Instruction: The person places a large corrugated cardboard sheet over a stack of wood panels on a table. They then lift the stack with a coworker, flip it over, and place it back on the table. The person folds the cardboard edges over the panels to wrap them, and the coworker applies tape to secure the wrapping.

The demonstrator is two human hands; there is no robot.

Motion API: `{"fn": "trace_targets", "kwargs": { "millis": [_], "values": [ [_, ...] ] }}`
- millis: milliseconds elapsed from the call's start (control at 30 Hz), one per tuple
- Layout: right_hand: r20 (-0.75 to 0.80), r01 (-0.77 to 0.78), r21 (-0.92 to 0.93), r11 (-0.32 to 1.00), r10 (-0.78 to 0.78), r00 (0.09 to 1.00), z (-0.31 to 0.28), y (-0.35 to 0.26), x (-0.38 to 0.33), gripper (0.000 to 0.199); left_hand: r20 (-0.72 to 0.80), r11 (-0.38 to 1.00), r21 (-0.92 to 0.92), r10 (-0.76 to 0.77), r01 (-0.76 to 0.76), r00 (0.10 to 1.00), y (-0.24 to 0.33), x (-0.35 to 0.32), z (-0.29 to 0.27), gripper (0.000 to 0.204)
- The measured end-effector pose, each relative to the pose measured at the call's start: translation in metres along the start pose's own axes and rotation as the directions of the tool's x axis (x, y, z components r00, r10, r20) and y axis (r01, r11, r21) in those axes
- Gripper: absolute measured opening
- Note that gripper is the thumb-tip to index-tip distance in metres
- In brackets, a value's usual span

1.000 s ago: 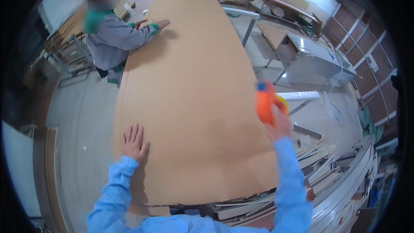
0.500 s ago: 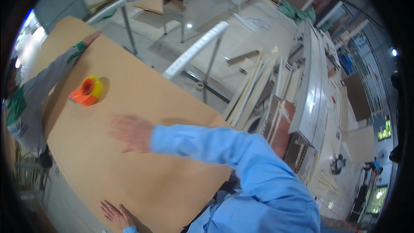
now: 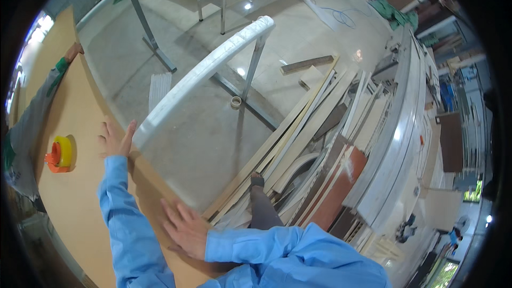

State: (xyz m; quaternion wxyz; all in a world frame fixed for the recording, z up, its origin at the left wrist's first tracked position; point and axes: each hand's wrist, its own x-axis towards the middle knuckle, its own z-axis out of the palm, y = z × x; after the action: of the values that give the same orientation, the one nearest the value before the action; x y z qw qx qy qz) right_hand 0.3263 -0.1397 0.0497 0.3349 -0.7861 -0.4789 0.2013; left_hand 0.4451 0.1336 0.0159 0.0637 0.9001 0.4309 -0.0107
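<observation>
A large brown board (image 3: pixel 88 208), its surface like kraft paper, stretches along the left side. My left hand (image 3: pixel 117 137) lies at its right edge, next to the wrapped rail, fingers spread and nothing held. Nearer to me, my right hand (image 3: pixel 184 229) rests palm down along the same edge, its fingers extended and slightly blurred. An orange tape dispenser (image 3: pixel 53 158) with a yellow tape roll (image 3: pixel 65 152) sits on the board, left of my left hand. At the far end, a co-worker's hand (image 3: pixel 73 52) touches the board's edge.
White-wrapped rails on metal legs (image 3: pixel 208 69) stand beside and beyond the board. A tape roll (image 3: pixel 236 102) lies on the floor by one leg. Wooden strips and planks (image 3: pixel 298 122) are heaped to the right, with my foot (image 3: pixel 257 180) among them. Long metal panels (image 3: pixel 394 128) lie beyond.
My left hand has gone from the board's near left edge to its right edge. My right hand has moved from mid-board to the right edge. The view has turned rightward.
</observation>
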Motion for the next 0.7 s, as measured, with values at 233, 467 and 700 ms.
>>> {"fn": "trace_targets", "kwargs": {
  "millis": [233,467,700],
  "values": [
    [0.249,-0.088,0.412,0.907,-0.019,0.968,-0.063,0.159,-0.027,0.055,-0.174,0.998,0.05,-0.014,0.023,0.985,-0.005,-0.008,0.02,0.08],
    [0.262,-0.367,0.098,0.925,0.332,0.906,-0.21,0.319,-0.049,0.042,-0.214,0.993,0.079,-0.071,0.09,0.974,-0.004,-0.001,0.033,0.082],
    [0.024,-0.397,0.087,0.914,0.396,0.918,-0.342,0.432,0.002,0.038,-0.222,0.952,0.143,-0.237,0.272,0.946,0.012,-0.017,0.029,0.092]
  ]
}}
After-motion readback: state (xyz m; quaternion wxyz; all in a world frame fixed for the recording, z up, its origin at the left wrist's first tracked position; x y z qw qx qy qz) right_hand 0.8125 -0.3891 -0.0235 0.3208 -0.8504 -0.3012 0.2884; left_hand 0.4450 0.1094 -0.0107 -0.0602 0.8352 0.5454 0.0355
